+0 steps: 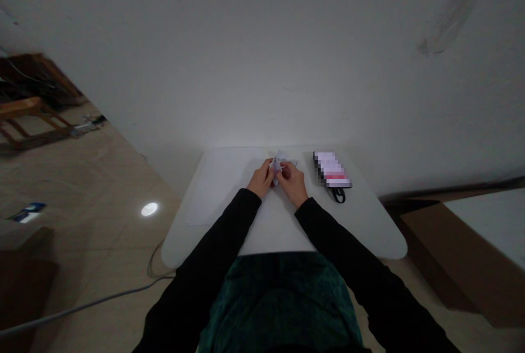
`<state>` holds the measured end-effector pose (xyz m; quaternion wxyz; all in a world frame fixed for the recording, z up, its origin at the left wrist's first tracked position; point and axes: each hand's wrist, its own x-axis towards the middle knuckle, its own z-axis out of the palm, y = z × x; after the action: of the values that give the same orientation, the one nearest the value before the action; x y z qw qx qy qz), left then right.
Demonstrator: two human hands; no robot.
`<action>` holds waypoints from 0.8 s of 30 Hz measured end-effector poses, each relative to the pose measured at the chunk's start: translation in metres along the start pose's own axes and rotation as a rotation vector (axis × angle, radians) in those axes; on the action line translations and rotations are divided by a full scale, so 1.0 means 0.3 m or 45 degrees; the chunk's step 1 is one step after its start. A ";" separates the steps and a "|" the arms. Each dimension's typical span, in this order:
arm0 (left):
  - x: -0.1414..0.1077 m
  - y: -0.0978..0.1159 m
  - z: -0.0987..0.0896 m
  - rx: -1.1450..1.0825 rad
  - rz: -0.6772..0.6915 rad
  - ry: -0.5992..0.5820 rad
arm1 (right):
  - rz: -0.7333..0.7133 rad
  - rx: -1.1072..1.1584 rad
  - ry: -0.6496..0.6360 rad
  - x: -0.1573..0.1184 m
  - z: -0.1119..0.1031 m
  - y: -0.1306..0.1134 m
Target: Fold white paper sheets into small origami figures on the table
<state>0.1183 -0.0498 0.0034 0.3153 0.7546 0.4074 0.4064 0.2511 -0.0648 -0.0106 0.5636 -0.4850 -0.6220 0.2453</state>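
Observation:
Between my two hands is a small piece of folded paper [277,164], whitish with faint purplish marks, held just above the table. My left hand [261,178] is closed on its left side. My right hand [292,182] pinches it from the right, with the thumb and fingers close together. Part of the paper is hidden behind my fingers. Under and beside my left hand, a large white sheet [221,183] lies flat on the white table [353,227].
A phone [333,169] with a lit, blurred screen and a black strap [338,195] lies right of my hands. The wall [262,69] rises behind the table. A brown box [459,254] stands at the right, a wooden stool [28,112] far left, and a cable [94,303] crosses the floor.

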 end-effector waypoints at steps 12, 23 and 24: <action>0.034 -0.049 -0.008 -0.376 -0.186 -0.048 | 0.147 0.294 -0.029 0.017 -0.013 0.019; 0.027 -0.024 -0.076 -0.835 -0.408 -0.241 | 0.202 0.649 -0.145 0.048 -0.048 0.029; 0.029 -0.024 -0.073 -0.856 -0.408 -0.209 | 0.206 0.662 -0.142 0.047 -0.050 0.024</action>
<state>0.0997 -0.0358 0.0110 0.6364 0.5657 0.3376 0.4012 0.2691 -0.0530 -0.0065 0.6125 -0.3581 -0.5276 0.4673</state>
